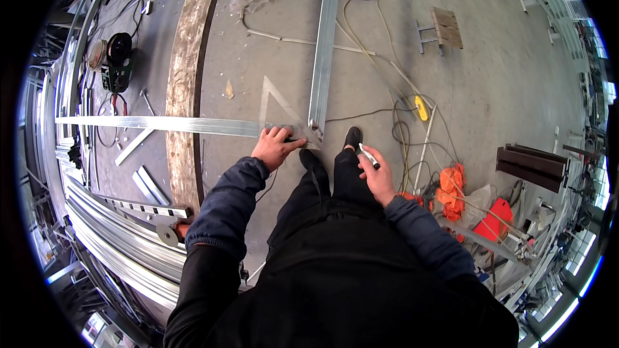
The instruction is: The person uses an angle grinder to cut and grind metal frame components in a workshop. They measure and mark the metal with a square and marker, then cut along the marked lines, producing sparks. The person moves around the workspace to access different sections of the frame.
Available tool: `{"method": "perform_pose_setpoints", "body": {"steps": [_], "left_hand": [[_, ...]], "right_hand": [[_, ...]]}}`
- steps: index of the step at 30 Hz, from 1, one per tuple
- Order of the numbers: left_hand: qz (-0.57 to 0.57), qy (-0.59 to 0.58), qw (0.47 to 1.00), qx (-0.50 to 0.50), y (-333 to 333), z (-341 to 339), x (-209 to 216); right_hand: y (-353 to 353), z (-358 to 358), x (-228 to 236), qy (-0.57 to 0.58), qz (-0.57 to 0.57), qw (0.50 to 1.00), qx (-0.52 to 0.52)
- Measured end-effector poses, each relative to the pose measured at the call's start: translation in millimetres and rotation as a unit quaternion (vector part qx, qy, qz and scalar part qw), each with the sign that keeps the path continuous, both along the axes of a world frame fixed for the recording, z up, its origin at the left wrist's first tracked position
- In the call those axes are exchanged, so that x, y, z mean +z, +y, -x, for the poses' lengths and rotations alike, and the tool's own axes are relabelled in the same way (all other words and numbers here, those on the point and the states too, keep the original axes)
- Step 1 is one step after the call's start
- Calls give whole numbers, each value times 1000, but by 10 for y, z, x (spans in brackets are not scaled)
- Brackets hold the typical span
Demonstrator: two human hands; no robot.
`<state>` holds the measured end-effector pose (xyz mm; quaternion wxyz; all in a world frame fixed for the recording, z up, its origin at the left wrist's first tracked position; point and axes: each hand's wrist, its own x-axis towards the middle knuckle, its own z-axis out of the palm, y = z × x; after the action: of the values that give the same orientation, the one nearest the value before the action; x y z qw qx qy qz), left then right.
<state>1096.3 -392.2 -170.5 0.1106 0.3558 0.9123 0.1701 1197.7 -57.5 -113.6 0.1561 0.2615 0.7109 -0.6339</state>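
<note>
A flat triangular set square (266,93) lies across the end of a long galvanised metal bar (213,125). My left hand (274,147) is closed over that end, its bent fingers gripping the set square against the bar. Something dark shows under the fingers, too hidden to name. A second metal bar (324,45) runs away from me, and its near end lies close to the set square's right corner. To the right, my right hand (380,177) is wrapped round a white and black marker pen (369,156), tip pointing up and left, apart from both bars.
A thick wooden beam (186,77) passes under the left bar. Stacked metal profiles (122,238) and an angle grinder (174,232) are at lower left. Cables and a yellow control box (422,108) lie on the right, near orange cloth (450,183). A small wooden stool (446,28) stands farther off.
</note>
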Motion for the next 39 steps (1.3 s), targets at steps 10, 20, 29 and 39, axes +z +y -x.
{"method": "perform_pose_setpoints", "body": {"steps": [10, 20, 29, 39], "left_hand": [[3, -5, 1000, 1, 19, -5, -29], [2, 9, 1000, 7, 43, -13, -25], [-9, 18, 1000, 15, 59, -6, 41], [-3, 23, 1000, 19, 66, -10, 57]], "right_hand": [[-2, 116, -27, 27, -7, 998, 47], [-414, 618, -12, 126, -97, 971, 176], [-610, 939, -212, 177, -118, 952, 219], [-662, 1029, -208, 162, -139, 946, 243]]}}
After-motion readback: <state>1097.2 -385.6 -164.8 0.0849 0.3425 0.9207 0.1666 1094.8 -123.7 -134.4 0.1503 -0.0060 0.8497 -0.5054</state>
